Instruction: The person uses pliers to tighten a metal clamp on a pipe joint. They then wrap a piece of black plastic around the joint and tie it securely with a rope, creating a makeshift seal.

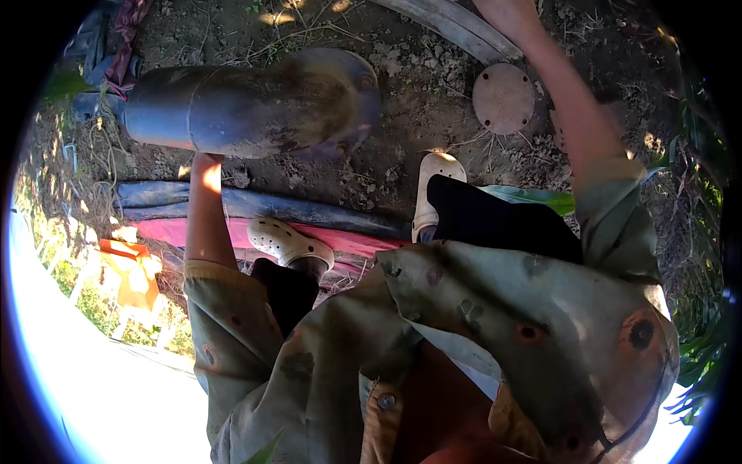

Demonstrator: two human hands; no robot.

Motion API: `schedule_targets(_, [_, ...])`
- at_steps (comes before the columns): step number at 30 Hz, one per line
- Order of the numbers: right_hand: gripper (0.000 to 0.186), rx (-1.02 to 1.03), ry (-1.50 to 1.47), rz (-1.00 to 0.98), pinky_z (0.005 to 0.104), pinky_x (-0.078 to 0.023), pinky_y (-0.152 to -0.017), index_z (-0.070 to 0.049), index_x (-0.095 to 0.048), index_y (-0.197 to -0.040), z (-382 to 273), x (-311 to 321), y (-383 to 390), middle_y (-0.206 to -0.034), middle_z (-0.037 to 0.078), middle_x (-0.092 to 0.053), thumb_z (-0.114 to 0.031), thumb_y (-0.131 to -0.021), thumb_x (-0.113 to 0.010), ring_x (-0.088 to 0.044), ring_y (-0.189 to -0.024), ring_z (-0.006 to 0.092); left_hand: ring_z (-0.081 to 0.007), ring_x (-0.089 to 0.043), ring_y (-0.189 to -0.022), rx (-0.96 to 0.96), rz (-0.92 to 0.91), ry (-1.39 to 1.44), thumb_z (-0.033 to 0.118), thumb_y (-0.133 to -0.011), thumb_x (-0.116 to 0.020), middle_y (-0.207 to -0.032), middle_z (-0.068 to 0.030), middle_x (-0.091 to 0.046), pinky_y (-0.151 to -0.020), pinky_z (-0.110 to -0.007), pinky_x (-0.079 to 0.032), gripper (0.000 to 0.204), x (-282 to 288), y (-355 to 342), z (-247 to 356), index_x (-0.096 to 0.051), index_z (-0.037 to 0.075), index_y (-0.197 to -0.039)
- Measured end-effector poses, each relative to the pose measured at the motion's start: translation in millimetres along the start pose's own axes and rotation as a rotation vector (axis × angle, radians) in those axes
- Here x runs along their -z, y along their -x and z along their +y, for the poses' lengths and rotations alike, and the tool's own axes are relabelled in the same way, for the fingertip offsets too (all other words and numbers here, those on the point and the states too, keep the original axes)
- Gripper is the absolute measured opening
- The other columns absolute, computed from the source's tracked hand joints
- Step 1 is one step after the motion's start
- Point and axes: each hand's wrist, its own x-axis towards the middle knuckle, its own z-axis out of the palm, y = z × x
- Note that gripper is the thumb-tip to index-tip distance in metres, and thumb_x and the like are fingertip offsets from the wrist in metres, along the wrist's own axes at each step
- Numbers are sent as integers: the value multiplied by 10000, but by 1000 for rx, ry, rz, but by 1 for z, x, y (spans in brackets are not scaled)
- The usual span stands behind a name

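A thick bluish-grey metal pipe (232, 108) lies across the soil at upper left, with a round flange (363, 97) at its right end. My left forearm (210, 224) reaches up to the pipe's near side. The left hand itself is hidden behind the pipe, so its fingers do not show. At the top edge, my right hand (510, 17) is beside a curved greyish tube or rim (456, 27). Its fingers run out of the picture. Just below that curve, a flat round plate (504, 98) with small holes near its rim rests on the ground.
Dark flattened sheeting or hose (286, 210) and a pink strip (185, 230) run along the ground by my cream clogs (290, 241). Maroon cloth (124, 46) is tied near the pipe's left end. An orange object (130, 274) stands at left; green leaves (699, 363) edge the right.
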Motion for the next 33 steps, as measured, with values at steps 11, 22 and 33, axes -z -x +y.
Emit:
schedule_targets(11, [356,115,-89,-593,489,-455,-687,-54,-585,-847,-37,-126,204,-751,189,-613,-382,-924,-469,-601,-778,391,-134,-565,-623,316,-420,162,236,-970,-421,-740,-27,-563,-552,-270,-492,258,10,51,-76,-537,13,-1032])
schedule_targets(22, [185,666,-170,-455,362,-487,-742,-56,-597,-1045,-253,7,108,-928,123,-627,-151,-903,-526,-621,-858,290,-309,-552,-1119,-94,-568,-682,255,-919,-465,-1177,-156,-589,-948,-380,-445,373,170,65,-105,-564,41,-1208])
schedule_targets(33, [262,512,-23,111,348,-419,-896,-48,-562,-1140,-347,-13,15,-1093,122,-569,-206,-950,-475,-553,-1017,270,-335,-626,-968,-44,-5,-530,236,-888,-545,-1014,-213,-651,-864,-376,-485,410,201,46,-273,-519,35,-1244])
